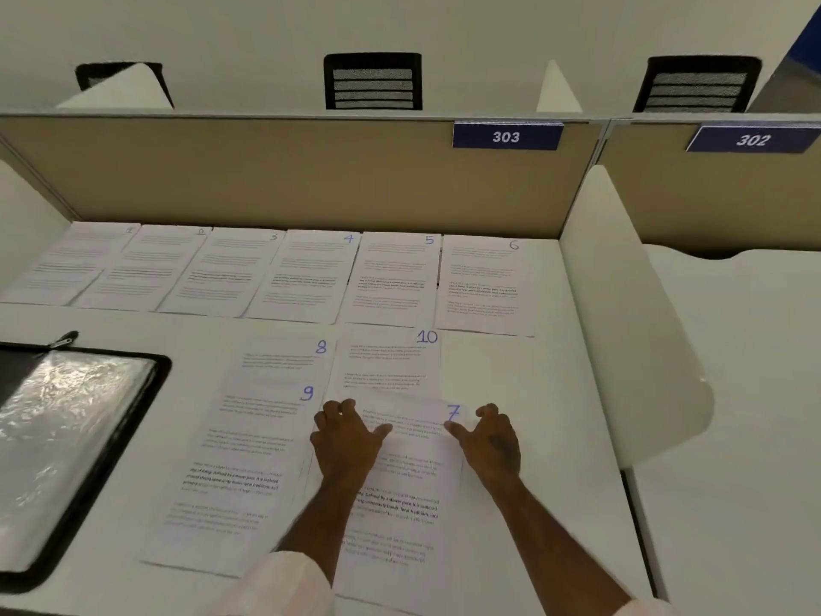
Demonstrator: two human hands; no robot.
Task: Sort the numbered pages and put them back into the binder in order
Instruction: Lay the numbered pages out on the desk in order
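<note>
Both grips are clamped on pg 7 (408, 482). My left grip (346, 442) pinches its top-left corner, thumb on the printed face, fingers curled over the top edge. My right grip (488, 442) does the same at the top-right corner, thumb just under the blue handwritten 7. The sheet's top edge is bowed up off the bench (511, 371) btw the two grips; the rest lies flat, running down toward me btw my forearms. A white sleeve (284, 584) shows on my left arm.

Pg 7's raised top covers the lower part of pg 10 (386, 362), directly beyond it. Just left lies pg 9 (249, 473), flat; its right edge meets pg 7, over or under I can't tell. Pg 9 overlaps the bottom of pg 8 (284, 362), which sits beside pg 10.

Further back, along the tan partition (311, 171), a row runs L to R: pg 1 (80, 264), pg 2 (146, 269), pg 3 (222, 273), pg 4 (306, 277), pg 5 (391, 282), pg 6 (482, 286), edges touching or overlapping, nos. at the top-right corners.

Far left on the bench, well apart from pg 7, lies the binder (66, 446), open, w/ a black zip border and the zip pull (64, 340) at its far edge. A clear plastic sleeve faces up, all glare; can't tell if any sheet is inside.

A white side divider (622, 326) stands at the right.
</note>
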